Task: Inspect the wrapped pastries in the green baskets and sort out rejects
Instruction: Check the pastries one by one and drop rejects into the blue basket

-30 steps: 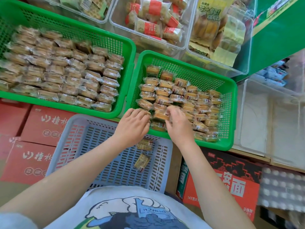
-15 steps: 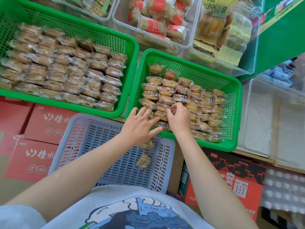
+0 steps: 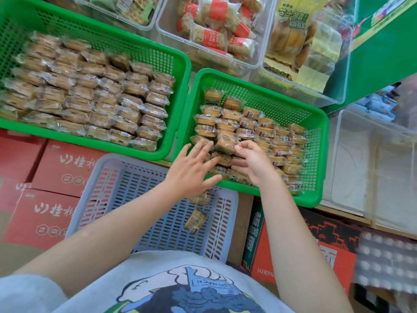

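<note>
Head view: one wrapped pastry (image 3: 226, 141) is being pinched by the right hand (image 3: 253, 161), just beyond the flat, spread left hand (image 3: 191, 168).

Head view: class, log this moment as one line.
left hand: open over right green basket | right hand: pinching wrapped pastry | grey basket: two rejects

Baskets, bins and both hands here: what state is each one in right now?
Left green basket: packed with rows of wrapped pastries.
Right green basket: partly filled, far end bare.
Grey basket: holds two wrapped pastries.
Left hand: fingers spread straight over the right basket's pastries.
Right hand: fingers curled, pinching a wrapped pastry.
Clear bin at right: looks empty.
</note>
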{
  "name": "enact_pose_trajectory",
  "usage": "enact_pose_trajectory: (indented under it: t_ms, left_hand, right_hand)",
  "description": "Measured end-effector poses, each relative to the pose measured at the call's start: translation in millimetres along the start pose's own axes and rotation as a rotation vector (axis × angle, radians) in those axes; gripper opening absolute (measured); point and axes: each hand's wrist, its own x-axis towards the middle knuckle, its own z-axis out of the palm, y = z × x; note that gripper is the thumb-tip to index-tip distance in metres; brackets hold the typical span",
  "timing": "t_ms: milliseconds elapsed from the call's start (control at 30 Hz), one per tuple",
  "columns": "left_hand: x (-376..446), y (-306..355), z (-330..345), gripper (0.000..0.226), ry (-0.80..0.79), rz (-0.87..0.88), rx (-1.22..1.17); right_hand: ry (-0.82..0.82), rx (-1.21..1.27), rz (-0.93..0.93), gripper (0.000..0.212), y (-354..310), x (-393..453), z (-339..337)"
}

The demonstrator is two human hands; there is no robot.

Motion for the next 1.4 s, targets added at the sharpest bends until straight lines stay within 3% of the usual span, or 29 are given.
enact_pose_trajectory:
  t_ms: [100, 267, 300, 367, 433, 567, 700, 933, 1100, 1233, 1400]
  left_hand:
    - [-0.5, -1.3, 1.3, 0.073, 0.017, 0.008, -0.018]
    - [-3.6, -1.1, -7.0, 0.063, 0.083, -0.016, -0.198]
    - [-6.2, 0.0, -17.7, 0.057, 0.085, -0.056, -0.395]
    - [-16.2, 5.9, -47.1, 0.043, 0.051, -0.169, -1.05]
    - [-31.2, 13.9, -73.2, 0.04, 0.051, -0.163, -1.567]
    - [-61.5, 31.6, -95.1, 0.025, 0.106, -0.06, -1.892]
    - [-82.1, 40.4, -95.2, 0.012, 0.192, -0.154, -1.948]
    - [-109.2, 41.4, -90.0, 0.008, 0.276, -0.25, -1.771]
    - [-123.6, 50.7, -98.1, 0.016, 0.189, -0.142, -1.812]
    - [-132.0, 57.0, -104.0, 0.006, 0.062, -0.021, -1.886]
    - [-133.1, 62.6, -108.6, 0.014, 0.031, 0.028, -1.896]
  right_hand:
    - [0.046, 0.04, -0.113, 0.008, -2.5, -18.9, -7.6]
    - [-0.043, 0.5, -0.205, 0.019, -9.5, -63.5, -18.5]
    - [-0.059, 0.586, -0.199, 0.02, -10.2, -72.5, -20.6]
    - [-0.092, 0.69, -0.18, 0.021, -9.8, -89.6, -23.2]
    - [-0.128, 0.72, -0.166, 0.025, -8.3, -105.1, -21.2]
    - [-0.201, 0.725, -0.156, 0.03, 2.5, -128.7, -11.1]
    - [-0.262, 0.601, -0.225, 0.032, 17.1, -145.3, -3.2]
    - [-0.228, 0.458, -0.282, 0.042, 36.2, -165.5, -2.0]
    - [-0.23, 0.468, -0.284, 0.038, 46.4, -172.7, -1.9]
    - [-0.299, 0.482, -0.222, 0.045, 47.9, -177.6, 1.6]
    - [-0.369, 0.538, -0.194, 0.042, 44.5, -185.9, 7.4]
